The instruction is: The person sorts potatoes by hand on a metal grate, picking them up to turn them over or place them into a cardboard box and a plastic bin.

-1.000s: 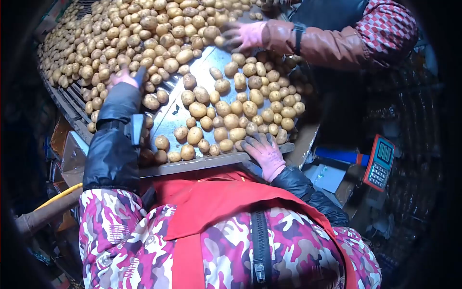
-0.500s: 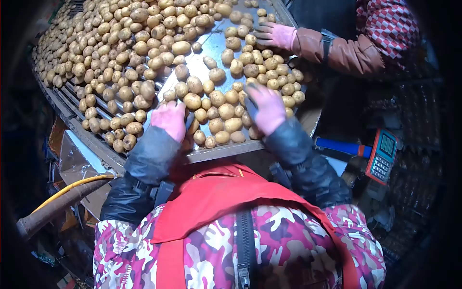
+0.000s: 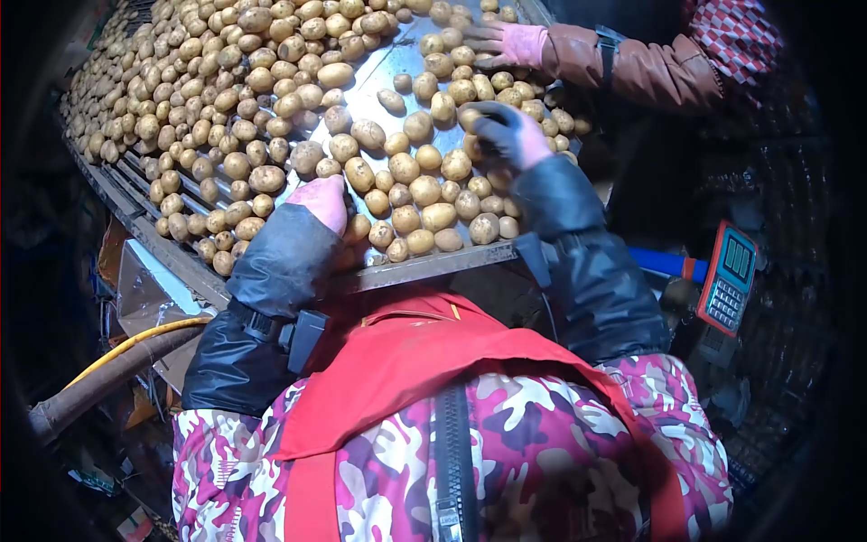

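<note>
Head view: right hand (image 3: 506, 134) is reaching further up the table (image 3: 424, 264), fingers curling over potatoes (image 3: 424, 190); left hand (image 3: 321, 200) is sliding nearer, grip hidden

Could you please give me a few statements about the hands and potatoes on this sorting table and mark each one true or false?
1. The left hand wears a pink glove and rests among potatoes near the table's front edge. True.
2. The right hand is down by the weighing scale. False: it is up on the potatoes, and the scale sits apart, lower right.
3. A co-worker's hand reaches in from the upper right. True.
4. The table holds oranges. False: it is covered in potatoes.
5. A yellow hose runs at lower left, below the table. True.
</note>
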`<state>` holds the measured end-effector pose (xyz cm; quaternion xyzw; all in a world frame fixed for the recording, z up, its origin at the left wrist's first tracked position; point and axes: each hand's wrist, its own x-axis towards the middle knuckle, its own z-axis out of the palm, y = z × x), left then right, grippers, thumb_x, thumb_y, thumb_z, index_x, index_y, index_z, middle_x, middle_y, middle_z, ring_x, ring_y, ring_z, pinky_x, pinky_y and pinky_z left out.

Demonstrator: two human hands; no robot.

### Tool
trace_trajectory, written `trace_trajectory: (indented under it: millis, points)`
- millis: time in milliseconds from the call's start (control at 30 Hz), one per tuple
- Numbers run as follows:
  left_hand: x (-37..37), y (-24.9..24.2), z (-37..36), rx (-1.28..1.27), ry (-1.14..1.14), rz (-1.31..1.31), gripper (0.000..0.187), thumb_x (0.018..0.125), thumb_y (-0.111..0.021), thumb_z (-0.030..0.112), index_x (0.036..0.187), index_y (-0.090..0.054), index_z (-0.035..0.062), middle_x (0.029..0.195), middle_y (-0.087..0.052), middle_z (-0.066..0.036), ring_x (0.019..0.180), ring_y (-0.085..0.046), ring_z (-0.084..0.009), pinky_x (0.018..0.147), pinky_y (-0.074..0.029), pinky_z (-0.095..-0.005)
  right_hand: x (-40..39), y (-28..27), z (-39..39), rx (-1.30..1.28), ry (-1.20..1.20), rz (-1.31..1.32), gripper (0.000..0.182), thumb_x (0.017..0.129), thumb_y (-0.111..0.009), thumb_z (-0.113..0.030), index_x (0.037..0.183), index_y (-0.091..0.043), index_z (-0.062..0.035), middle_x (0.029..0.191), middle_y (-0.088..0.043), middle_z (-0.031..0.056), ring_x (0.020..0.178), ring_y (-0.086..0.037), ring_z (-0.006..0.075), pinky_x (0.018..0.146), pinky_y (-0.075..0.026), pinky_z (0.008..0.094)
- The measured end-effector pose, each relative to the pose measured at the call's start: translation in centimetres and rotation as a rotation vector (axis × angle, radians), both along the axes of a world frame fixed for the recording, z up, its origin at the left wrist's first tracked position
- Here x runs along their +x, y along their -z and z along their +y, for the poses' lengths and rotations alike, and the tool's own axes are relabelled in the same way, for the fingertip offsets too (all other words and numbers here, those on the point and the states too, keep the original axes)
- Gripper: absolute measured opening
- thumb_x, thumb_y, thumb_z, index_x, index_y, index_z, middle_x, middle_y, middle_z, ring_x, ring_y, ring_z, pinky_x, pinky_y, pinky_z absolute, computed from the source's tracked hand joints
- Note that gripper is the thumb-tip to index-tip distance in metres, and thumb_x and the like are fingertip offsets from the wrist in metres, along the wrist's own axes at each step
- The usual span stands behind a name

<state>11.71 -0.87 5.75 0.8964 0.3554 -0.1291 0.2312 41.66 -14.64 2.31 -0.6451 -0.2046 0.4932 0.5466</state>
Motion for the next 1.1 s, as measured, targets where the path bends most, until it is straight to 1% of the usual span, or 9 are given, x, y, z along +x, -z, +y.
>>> trace_trajectory:
  millis: [200, 433, 533, 633, 733, 767, 933, 1000, 1100]
  points:
    - [1.0, 0.6, -0.4, 0.108, -0.095, -0.367, 0.044, 0.082, -0.082, 0.023, 0.123, -0.069, 0.0138, 0.106, -0.067, -0.015, 0.095, -0.069, -0.0364, 0.085, -0.056, -0.045, -2.0, -2.7, -6.1, -0.062, -0.003, 0.061, 0.042, 0.096, -0.071, -0.033, 0.129, -0.064, -0.0084, 0.1, -0.062, -0.0011, 0.083, -0.057, 0.0082, 0.072, -0.051, 0.0275]
    - [9.4, 1.9, -0.2, 0.199, 0.329, 0.234, 0.025, 0.093, -0.059, 0.013, 0.11, -0.075, 0.0044, 0.128, -0.063, -0.026, 0.116, -0.068, -0.0405, 0.095, -0.057, -0.0503, -4.7, 1.6, -5.9, -0.085, 0.025, -0.101, 0.03, 0.098, -0.07, -0.014, 0.124, -0.067, -0.0011, 0.089, -0.064, 0.0003, 0.07, -0.057, 0.0075, 0.06, -0.047, 0.0239]
    - [11.0, 2.0, 0.8, 0.13, 0.339, 0.366, 0.046, 0.078, -0.081, 0.018, 0.121, -0.075, 0.0013, 0.138, -0.064, -0.022, 0.121, -0.068, -0.0369, 0.097, -0.057, -0.0475, -4.9, 1.3, -6.8, -0.129, 0.024, -0.166, 0.031, 0.097, -0.07, -0.013, 0.126, -0.067, -0.0017, 0.089, -0.064, 0.0005, 0.07, -0.057, 0.0073, 0.061, -0.047, 0.0237]
    - [11.1, 0.5, 0.7, 0.101, 0.385, 0.36, 0.042, 0.082, -0.076, 0.016, 0.122, -0.075, 0.0037, 0.134, -0.067, -0.023, 0.122, -0.068, -0.0361, 0.098, -0.056, -0.0457, -6.2, 0.7, -7.2, 0.002, -0.006, -0.559, 0.029, 0.096, -0.07, -0.015, 0.123, -0.071, -0.0034, 0.086, -0.066, 0.0014, 0.069, -0.059, 0.007, 0.062, -0.05, 0.0244]
    - [9.2, 0.0, 1.8, -0.005, 0.283, 0.285, 0.035, 0.087, -0.07, 0.014, 0.121, -0.075, 0.0072, 0.124, -0.071, -0.022, 0.117, -0.07, -0.0362, 0.097, -0.057, -0.0443, -7.5, -0.3, -7.7, -0.126, -0.173, -0.582, 0.03, 0.094, -0.073, -0.018, 0.121, -0.073, -0.0055, 0.092, -0.073, 0.0061, 0.07, -0.067, 0.0109, 0.065, -0.054, 0.0267]
    - [5.9, 2.9, 2.7, 0.054, 0.175, -0.115, 0.023, 0.09, -0.067, 0.023, 0.104, -0.077, 0.0089, 0.109, -0.074, -0.017, 0.097, -0.072, -0.0391, 0.086, -0.057, -0.0441, -8.2, -0.6, -7.6, -0.071, -0.226, -0.668, 0.029, 0.094, -0.073, -0.018, 0.121, -0.073, -0.0065, 0.095, -0.074, 0.0074, 0.069, -0.069, 0.0121, 0.065, -0.055, 0.0266]
    - [-3.1, 0.8, 2.9, -0.784, -0.526, -0.638, 0.034, 0.086, -0.08, 0.03, 0.111, -0.073, 0.0077, 0.1, -0.069, -0.003, 0.095, -0.066, -0.0157, 0.081, -0.054, -0.0322, -11.4, -2.3, -3.5, 0.202, -1.026, -1.355, 0.021, 0.084, -0.068, -0.021, 0.103, -0.074, -0.0187, 0.089, -0.067, 0.0046, 0.09, -0.069, 0.0275, 0.073, -0.056, 0.0421]
    - [-7.0, 2.4, 0.1, -1.078, -0.949, -0.991, 0.039, 0.088, -0.078, 0.029, 0.12, -0.069, 0.0078, 0.111, -0.072, -0.007, 0.097, -0.067, -0.0204, 0.087, -0.058, -0.0375, -13.5, 0.0, -1.8, 0.266, -1.225, -1.465, 0.017, 0.085, -0.066, -0.023, 0.098, -0.075, -0.0179, 0.087, -0.068, 0.0039, 0.089, -0.071, 0.0259, 0.069, -0.056, 0.0429]
    - [-12.2, 8.4, -1.0, -1.668, -1.045, -1.381, 0.044, 0.094, -0.074, 0.032, 0.129, -0.065, 0.0065, 0.13, -0.066, -0.013, 0.119, -0.064, -0.0305, 0.096, -0.058, -0.0455, -15.2, 0.4, 1.0, 0.137, -1.477, -1.441, 0.015, 0.084, -0.066, -0.022, 0.092, -0.077, -0.0165, 0.086, -0.07, 0.004, 0.085, -0.073, 0.024, 0.066, -0.056, 0.0431]
